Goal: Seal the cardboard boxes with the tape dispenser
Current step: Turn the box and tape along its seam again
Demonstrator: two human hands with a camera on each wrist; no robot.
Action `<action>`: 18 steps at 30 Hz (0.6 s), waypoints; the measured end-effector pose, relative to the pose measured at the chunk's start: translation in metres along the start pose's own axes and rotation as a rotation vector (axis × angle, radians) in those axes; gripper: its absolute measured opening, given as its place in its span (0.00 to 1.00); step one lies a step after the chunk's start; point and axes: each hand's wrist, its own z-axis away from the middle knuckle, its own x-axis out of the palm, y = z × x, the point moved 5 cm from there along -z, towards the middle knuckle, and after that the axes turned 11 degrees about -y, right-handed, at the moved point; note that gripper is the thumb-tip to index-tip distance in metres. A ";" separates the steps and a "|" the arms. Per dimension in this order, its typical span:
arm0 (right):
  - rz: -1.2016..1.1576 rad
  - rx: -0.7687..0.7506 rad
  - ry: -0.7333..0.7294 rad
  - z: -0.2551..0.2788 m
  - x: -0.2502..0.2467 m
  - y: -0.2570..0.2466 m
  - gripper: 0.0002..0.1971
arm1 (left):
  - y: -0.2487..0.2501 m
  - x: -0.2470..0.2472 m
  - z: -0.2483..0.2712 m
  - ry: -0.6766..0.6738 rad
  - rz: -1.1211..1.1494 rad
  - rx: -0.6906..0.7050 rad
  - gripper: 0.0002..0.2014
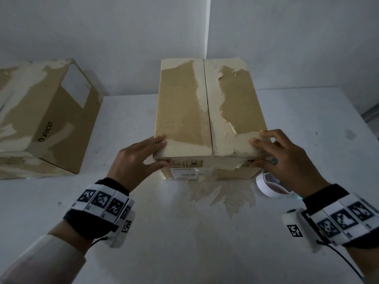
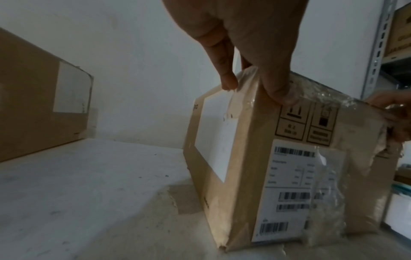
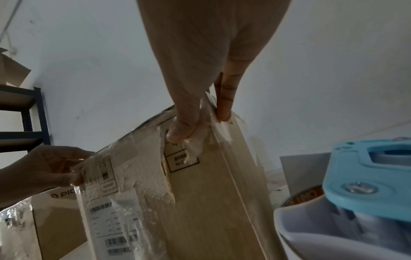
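We grip box (image 1: 207,111) at near top corners, left hand (image 1: 139,158) and right hand (image 1: 281,158); square flaps tight, then fetch tape dispenser (image 3: 355,202) beside it.

A white table (image 1: 184,242) fills the near part of the scene, its top scuffed and speckled, with torn patches of brownish tape residue (image 1: 221,195) stuck near the middle. Behind it rise plain white walls (image 1: 102,27) that meet in a vertical corner seam (image 1: 208,27) at the far centre. A dark metal shelving unit (image 3: 33,114) stands to the left. On the right, a pale slotted metal rack upright (image 2: 378,44) carries shelves. The light is dim and even.
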 end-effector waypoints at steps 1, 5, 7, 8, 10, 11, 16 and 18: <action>-0.007 0.004 -0.008 -0.001 0.001 0.000 0.26 | 0.001 0.001 -0.001 -0.003 -0.016 0.000 0.24; -0.021 0.012 -0.013 -0.001 0.007 -0.002 0.27 | -0.001 0.007 -0.001 -0.061 -0.050 -0.024 0.25; -0.028 0.004 -0.015 -0.001 0.008 -0.001 0.30 | -0.002 0.006 -0.001 -0.093 -0.059 -0.028 0.25; -0.036 -0.005 -0.020 -0.001 0.006 0.000 0.30 | -0.002 0.005 -0.001 -0.104 -0.059 -0.030 0.26; -0.038 -0.032 -0.032 -0.001 0.003 0.000 0.30 | -0.001 0.005 0.000 -0.125 -0.054 -0.028 0.27; -0.034 -0.039 -0.036 -0.001 0.002 0.000 0.31 | -0.002 0.005 0.000 -0.138 -0.055 -0.029 0.27; -0.066 0.010 -0.053 -0.003 0.006 -0.002 0.29 | -0.007 0.006 -0.004 -0.187 -0.056 -0.059 0.27; -0.087 0.032 -0.103 -0.003 0.003 -0.001 0.29 | -0.006 0.006 -0.005 -0.238 -0.051 -0.069 0.32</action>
